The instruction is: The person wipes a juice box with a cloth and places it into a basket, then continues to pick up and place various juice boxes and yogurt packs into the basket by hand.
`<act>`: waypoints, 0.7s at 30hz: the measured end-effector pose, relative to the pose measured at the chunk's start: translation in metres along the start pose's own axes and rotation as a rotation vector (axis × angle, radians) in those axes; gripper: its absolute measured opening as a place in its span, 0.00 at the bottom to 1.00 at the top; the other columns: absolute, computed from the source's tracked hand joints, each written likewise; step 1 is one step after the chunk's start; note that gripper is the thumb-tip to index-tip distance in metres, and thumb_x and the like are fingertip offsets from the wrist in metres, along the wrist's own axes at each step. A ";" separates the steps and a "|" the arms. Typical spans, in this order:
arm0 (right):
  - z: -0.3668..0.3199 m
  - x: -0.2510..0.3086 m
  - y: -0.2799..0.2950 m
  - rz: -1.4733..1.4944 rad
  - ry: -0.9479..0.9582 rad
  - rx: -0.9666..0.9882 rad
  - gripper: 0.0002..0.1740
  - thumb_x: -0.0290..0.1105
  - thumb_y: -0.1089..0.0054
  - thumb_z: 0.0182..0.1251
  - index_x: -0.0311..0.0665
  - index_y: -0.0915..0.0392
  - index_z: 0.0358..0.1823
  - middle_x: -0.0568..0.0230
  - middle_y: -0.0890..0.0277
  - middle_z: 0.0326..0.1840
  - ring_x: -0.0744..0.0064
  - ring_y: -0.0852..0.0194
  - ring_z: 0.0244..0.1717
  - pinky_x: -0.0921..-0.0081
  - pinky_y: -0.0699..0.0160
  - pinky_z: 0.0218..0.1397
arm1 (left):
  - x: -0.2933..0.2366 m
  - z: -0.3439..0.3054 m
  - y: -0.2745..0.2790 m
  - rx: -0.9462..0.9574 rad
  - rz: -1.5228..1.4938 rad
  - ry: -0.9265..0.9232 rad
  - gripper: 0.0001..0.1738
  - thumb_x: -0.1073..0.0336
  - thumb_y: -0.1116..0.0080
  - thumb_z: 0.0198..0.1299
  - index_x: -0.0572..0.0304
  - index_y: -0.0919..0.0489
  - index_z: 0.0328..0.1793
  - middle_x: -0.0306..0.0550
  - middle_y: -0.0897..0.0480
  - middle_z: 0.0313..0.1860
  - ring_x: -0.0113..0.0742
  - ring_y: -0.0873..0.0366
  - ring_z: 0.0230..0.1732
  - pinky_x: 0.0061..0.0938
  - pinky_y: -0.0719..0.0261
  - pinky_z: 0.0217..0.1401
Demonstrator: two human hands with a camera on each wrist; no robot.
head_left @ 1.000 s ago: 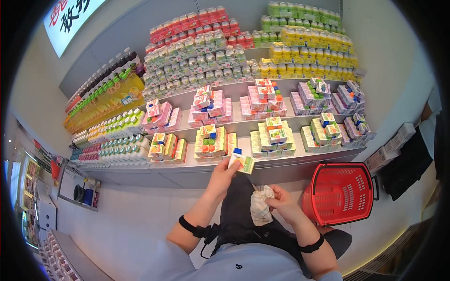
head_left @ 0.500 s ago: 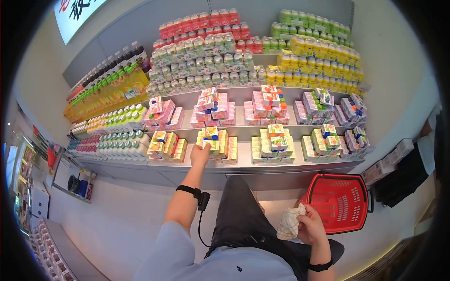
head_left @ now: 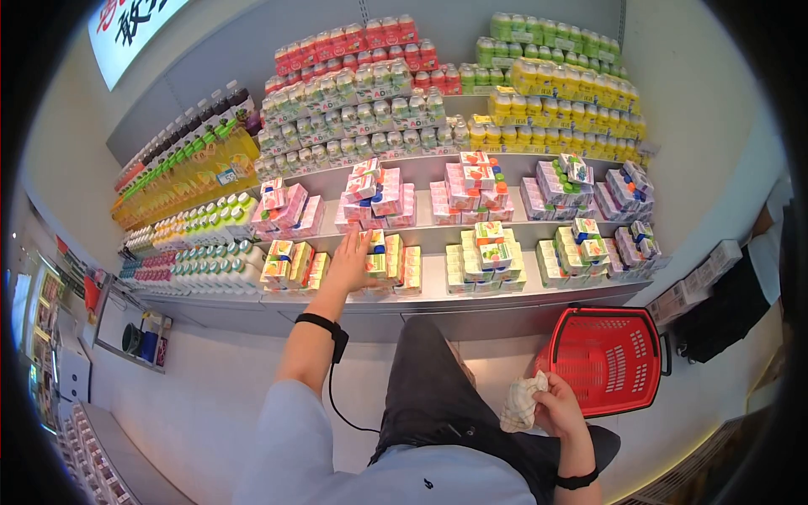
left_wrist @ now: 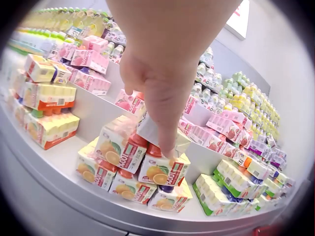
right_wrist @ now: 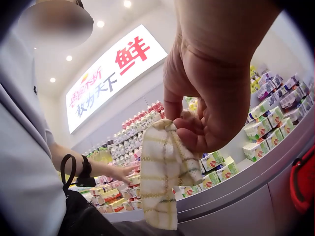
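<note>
My left hand (head_left: 347, 263) reaches over the left side of a stack of orange-juice carton packs (head_left: 393, 268) on the lower shelf, fingers spread and fairly straight. In the left wrist view the thumb points down over the top of the stack, overlapping an orange-printed pack (left_wrist: 165, 169) and partly hiding a small white carton (left_wrist: 147, 129). Over my thigh, my right hand (head_left: 562, 408) pinches a crumpled checked cloth (head_left: 522, 404). The right wrist view shows the cloth (right_wrist: 160, 177) hanging from thumb and fingertips, white with yellowish lines.
A red shopping basket (head_left: 606, 362) stands on the floor at the right. More juice packs (head_left: 484, 265) sit to the right on the lower shelf, pink packs (head_left: 383, 198) on the shelf above. White bottles (head_left: 223, 268) line the left. The shelf edge (head_left: 505, 303) runs before my knees.
My left hand carried a blue-capped juice carton to the stack at the left; its fingers have since let go and spread. My right hand moved right with the cloth, toward the basket.
</note>
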State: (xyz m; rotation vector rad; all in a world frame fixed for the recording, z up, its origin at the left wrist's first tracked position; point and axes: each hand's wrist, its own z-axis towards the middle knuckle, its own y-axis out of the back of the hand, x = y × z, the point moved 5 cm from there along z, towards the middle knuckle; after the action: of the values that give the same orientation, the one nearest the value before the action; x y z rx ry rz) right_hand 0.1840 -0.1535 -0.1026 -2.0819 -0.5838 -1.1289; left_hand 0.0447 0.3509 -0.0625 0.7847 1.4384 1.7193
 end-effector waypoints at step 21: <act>0.000 -0.003 0.018 0.083 -0.031 -0.152 0.12 0.17 0.47 0.63 0.33 0.26 0.48 0.61 0.19 0.40 0.74 0.19 0.36 0.78 0.19 0.39 | 0.012 0.002 0.011 -0.102 -0.177 -0.131 0.39 0.56 0.25 0.48 0.54 0.25 0.68 0.52 0.27 0.68 0.51 0.31 0.70 0.42 0.31 0.72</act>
State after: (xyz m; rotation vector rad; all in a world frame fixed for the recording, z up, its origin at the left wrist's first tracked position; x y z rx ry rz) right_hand 0.1945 -0.1651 -0.1112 -2.2356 -0.4340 -1.1255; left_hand 0.0379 0.3609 -0.0510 0.6808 1.2812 1.5643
